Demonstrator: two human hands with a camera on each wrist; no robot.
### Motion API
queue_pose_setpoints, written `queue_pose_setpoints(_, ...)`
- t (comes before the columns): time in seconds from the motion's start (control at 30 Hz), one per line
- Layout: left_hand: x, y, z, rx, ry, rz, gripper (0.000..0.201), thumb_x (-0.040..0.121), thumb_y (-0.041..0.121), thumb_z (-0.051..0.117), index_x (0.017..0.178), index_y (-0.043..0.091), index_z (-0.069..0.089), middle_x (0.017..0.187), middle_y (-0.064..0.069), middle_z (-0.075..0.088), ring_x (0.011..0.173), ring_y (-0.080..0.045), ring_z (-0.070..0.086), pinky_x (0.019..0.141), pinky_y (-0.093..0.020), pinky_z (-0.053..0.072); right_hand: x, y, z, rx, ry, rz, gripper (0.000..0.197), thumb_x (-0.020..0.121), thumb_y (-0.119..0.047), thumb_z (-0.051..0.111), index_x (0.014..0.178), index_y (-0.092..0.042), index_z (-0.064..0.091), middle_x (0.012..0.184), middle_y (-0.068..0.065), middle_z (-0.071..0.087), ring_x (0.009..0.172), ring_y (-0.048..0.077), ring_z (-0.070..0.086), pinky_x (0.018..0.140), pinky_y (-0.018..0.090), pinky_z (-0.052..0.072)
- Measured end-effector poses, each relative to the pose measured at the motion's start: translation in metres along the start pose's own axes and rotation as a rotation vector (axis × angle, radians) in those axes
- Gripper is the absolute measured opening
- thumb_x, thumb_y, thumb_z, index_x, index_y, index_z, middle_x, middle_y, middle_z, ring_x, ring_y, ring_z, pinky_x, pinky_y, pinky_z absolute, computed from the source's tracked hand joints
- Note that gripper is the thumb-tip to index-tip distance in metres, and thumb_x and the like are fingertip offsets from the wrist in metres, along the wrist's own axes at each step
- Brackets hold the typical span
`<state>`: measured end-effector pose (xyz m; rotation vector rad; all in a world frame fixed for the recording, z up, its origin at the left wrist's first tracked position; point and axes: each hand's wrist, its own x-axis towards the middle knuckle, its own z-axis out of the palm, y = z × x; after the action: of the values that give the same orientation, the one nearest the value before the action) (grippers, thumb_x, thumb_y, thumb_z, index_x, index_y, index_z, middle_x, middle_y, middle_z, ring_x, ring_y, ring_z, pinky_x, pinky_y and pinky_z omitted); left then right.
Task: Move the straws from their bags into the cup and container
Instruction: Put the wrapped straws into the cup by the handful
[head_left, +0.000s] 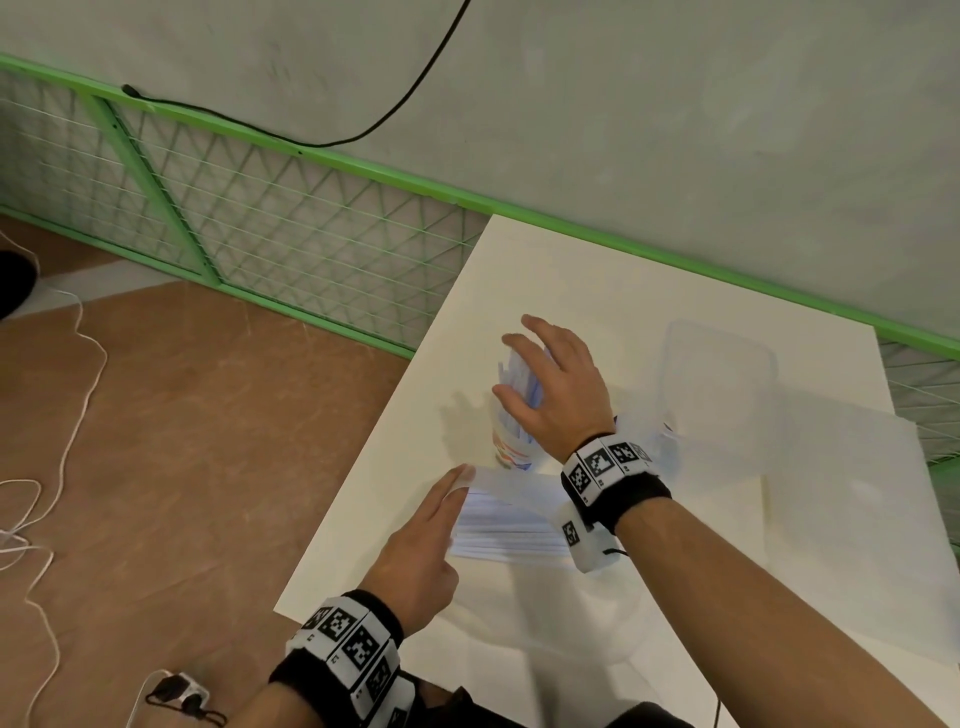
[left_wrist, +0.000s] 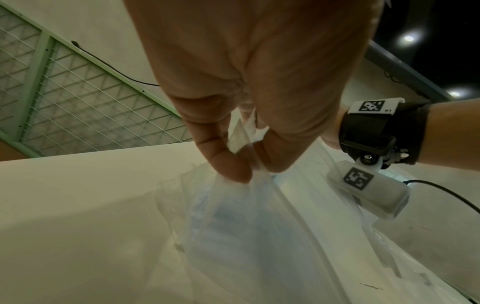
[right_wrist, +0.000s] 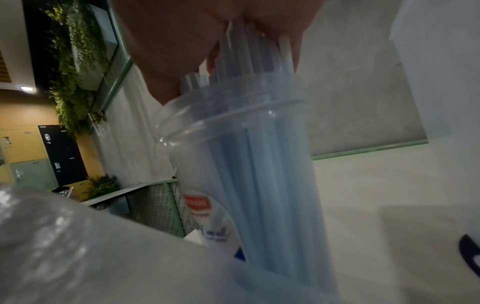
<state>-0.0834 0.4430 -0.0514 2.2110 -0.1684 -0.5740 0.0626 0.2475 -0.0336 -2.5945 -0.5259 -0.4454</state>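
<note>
In the middle of the head view, the right hand (head_left: 558, 384) sits over a clear plastic cup (head_left: 511, 447) standing upright on the white table (head_left: 597, 291). Its fingers are spread and lightly bent around the tops of a bundle of pale blue straws (right_wrist: 259, 164) that stand in the cup and stick out above the rim. The right wrist view shows the fingertips (right_wrist: 166, 90) against the straw tops; whether they clasp them or only rest there cannot be told. The cup carries a printed label (right_wrist: 197, 202) with a red band and blue marks below it; the writing is too blurred to read.

Just below the cup in the head view, a clear bag (head_left: 511, 525) with more straws lies flat on the table. The left hand (head_left: 421, 545) pinches the bag's thin plastic edge between thumb and forefinger, seen plainly in the left wrist view.

A clear container (head_left: 719, 374) stands at the centre right, apart from the cup. Both wrists wear black bands with black-and-white square code tags; one reads "R1".
</note>
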Motion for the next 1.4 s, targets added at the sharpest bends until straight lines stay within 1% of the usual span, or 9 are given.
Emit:
queue_pose_setpoints(0.1, 0.0, 0.0, -0.001, -0.006, -0.002, -0.003, 0.099, 0.075, -0.011, 0.041, 0.152, 0.042, 0.008, 0.152, 0.039, -0.003, 0.1, -0.001, 0.049, 0.07, 0.002, 0.035, 0.002, -0.002, 0.0, -0.038, -0.03, 0.01, 0.054, 0.089, -0.056, 0.054, 0.139, -0.04, 0.042, 0.153, -0.01, 0.034, 0.133, 0.029, 0.04, 0.093, 0.052, 0.049)
queue_pose_setpoints(0.3, 0.001, -0.001, 0.001, -0.001, -0.002, -0.001, 0.099, 0.075, -0.011, 0.042, 0.152, 0.041, 0.008, 0.153, 0.038, -0.002, 0.109, -0.004, 0.052, 0.07, 0.002, 0.036, 0.016, -0.005, 0.005, -0.068, -0.039, 0.03, 0.049, 0.087, -0.062, 0.049, 0.128, -0.036, 0.057, 0.142, -0.011, 0.05, 0.125, 0.029, 0.046, 0.085, 0.05, 0.052)
queue_pose_setpoints(0.47, 0.001, -0.002, -0.001, 0.005, 0.001, -0.01, 0.1, 0.075, -0.009, 0.042, 0.152, 0.043, 0.007, 0.152, 0.039, -0.004, 0.108, -0.004, 0.052, 0.069, -0.001, 0.036, 0.019, -0.003, 0.009, -0.033, -0.044, 0.011, 0.037, 0.089, -0.044, 0.061, 0.122, -0.027, 0.063, 0.121, -0.003, 0.065, 0.106, 0.03, 0.055, 0.08, 0.044, 0.054)
queue_pose_setpoints(0.57, 0.001, -0.004, -0.002, -0.001, 0.002, -0.013, 0.1, 0.074, -0.01, 0.042, 0.152, 0.043, 0.007, 0.151, 0.04, -0.004, 0.1, -0.001, 0.051, 0.067, 0.0, 0.036, 0.019, 0.0, 0.006, 0.017, -0.044, -0.006, 0.03, 0.092, -0.035, 0.063, 0.119, -0.022, 0.065, 0.112, -0.001, 0.069, 0.103, 0.027, 0.058, 0.086, 0.039, 0.052)
queue_pose_setpoints(0.7, 0.002, -0.004, -0.004, -0.006, 0.012, -0.008, 0.1, 0.075, -0.011, 0.042, 0.152, 0.042, 0.008, 0.153, 0.037, -0.003, 0.111, -0.004, 0.052, 0.067, 0.002, 0.036, 0.024, 0.008, -0.016, 0.175, 0.024, 0.072, 0.029, 0.094, -0.024, 0.064, 0.122, -0.016, 0.065, 0.12, 0.002, 0.068, 0.109, 0.02, 0.056, 0.096, 0.022, 0.036)
queue_pose_setpoints(0.87, 0.004, -0.005, -0.003, -0.007, 0.01, -0.003, 0.1, 0.074, -0.011, 0.042, 0.152, 0.042, 0.008, 0.149, 0.042, -0.005, 0.105, -0.003, 0.052, 0.065, 0.0, 0.037, 0.018, 0.018, -0.009, 0.035, -0.205, -0.032, 0.044, 0.096, -0.03, 0.058, 0.139, -0.023, 0.051, 0.143, 0.0, 0.052, 0.129, 0.026, 0.046, 0.111, 0.036, 0.034)
queue_pose_setpoints(1.1, 0.005, -0.006, -0.006, 0.013, 0.011, -0.006, 0.1, 0.074, -0.01, 0.043, 0.152, 0.043, 0.008, 0.149, 0.042, -0.006, 0.097, 0.001, 0.048, 0.064, -0.001, 0.037, 0.023, 0.007, -0.002, -0.082, -0.155, -0.021, 0.062, 0.086, -0.062, 0.056, 0.138, -0.029, 0.048, 0.143, -0.005, 0.049, 0.126, 0.023, 0.047, 0.094, 0.041, 0.048)
queue_pose_setpoints(1.3, 0.004, -0.008, -0.007, 0.002, 0.015, -0.005, 0.1, 0.074, -0.011, 0.042, 0.152, 0.042, 0.008, 0.149, 0.042, -0.006, 0.095, 0.002, 0.048, 0.065, -0.001, 0.037, 0.027, 0.002, 0.002, -0.059, -0.148, -0.097, 0.038, 0.089, -0.048, 0.063, 0.12, -0.027, 0.062, 0.112, -0.004, 0.067, 0.093, 0.025, 0.06, 0.078, 0.036, 0.051)
queue_pose_setpoints(1.4, 0.004, -0.008, -0.008, 0.004, 0.025, -0.013, 0.1, 0.075, -0.01, 0.043, 0.152, 0.042, 0.008, 0.149, 0.043, -0.006, 0.095, 0.001, 0.05, 0.063, -0.002, 0.038, 0.026, 0.003, 0.003, 0.004, -0.126, -0.111, 0.026, 0.09, -0.036, 0.067, 0.112, -0.024, 0.068, 0.107, -0.003, 0.068, 0.088, 0.025, 0.058, 0.079, 0.024, 0.039)
